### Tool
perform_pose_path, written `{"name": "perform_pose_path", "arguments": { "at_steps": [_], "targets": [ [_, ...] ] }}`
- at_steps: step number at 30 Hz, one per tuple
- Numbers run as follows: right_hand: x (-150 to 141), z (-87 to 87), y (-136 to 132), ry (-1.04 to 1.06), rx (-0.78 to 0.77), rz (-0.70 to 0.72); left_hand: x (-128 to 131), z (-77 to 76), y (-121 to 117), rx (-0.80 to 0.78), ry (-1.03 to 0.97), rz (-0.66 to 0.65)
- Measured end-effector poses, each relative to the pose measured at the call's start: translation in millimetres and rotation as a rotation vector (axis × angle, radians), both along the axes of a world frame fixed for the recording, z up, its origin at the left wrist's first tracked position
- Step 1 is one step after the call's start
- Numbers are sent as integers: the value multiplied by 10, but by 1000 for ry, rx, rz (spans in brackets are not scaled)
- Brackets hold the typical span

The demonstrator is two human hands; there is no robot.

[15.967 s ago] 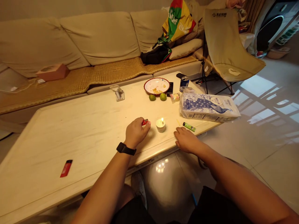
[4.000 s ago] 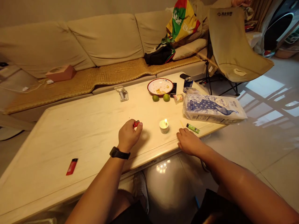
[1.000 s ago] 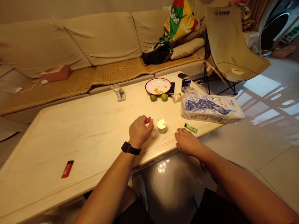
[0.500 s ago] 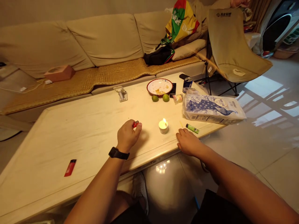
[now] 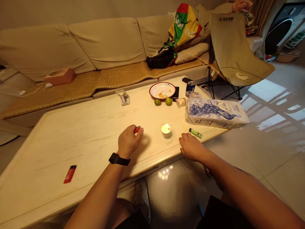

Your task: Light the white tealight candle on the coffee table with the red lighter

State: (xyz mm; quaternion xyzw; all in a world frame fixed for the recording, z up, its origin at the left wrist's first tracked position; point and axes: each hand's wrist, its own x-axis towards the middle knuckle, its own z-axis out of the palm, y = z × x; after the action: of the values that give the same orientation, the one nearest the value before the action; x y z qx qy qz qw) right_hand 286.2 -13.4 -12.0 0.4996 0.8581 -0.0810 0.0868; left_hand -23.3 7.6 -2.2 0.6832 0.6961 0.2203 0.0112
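My left hand (image 5: 128,140), with a black watch on its wrist, is closed round a red lighter (image 5: 137,129), most of which is hidden by the fingers. To its right a small lit candle (image 5: 166,131) stands upright on the table (image 5: 95,136). My right hand (image 5: 190,145) rests on the table's near edge, fingers laid on the top and nothing visible in them. Just beyond it lie a green lighter (image 5: 195,133) and a thin yellowish stick (image 5: 184,128). A second red lighter (image 5: 70,174) lies near the front left.
Further back are a plate with food bits (image 5: 156,92), two green limes (image 5: 168,101), a dark blue can (image 5: 190,86) and a white holder (image 5: 123,97). A wrapped tissue pack (image 5: 216,113) covers the right end. Behind stand a sofa (image 5: 107,44) and a folding chair (image 5: 233,51).
The view has shifted slightly, so everything appears a little lower. Both hands keep nearly the same place, and the red lighter stays in my left hand.
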Motion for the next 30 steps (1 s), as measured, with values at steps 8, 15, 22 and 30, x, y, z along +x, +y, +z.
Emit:
{"name": "perform_pose_path", "arguments": {
  "at_steps": [8,15,22,30],
  "targets": [
    [2,-5,-2,-2,11,13,21,14,-7,-5,9,-2],
    [-8,-11,-7,0,16,13,112,54,23,-4,-13,-11],
    [5,-13,-4,15,23,16,229,62,56,-11,-2,-43],
    [-9,9,-5,-3,12,13,464,56,91,-17,35,-101]
  ]
}}
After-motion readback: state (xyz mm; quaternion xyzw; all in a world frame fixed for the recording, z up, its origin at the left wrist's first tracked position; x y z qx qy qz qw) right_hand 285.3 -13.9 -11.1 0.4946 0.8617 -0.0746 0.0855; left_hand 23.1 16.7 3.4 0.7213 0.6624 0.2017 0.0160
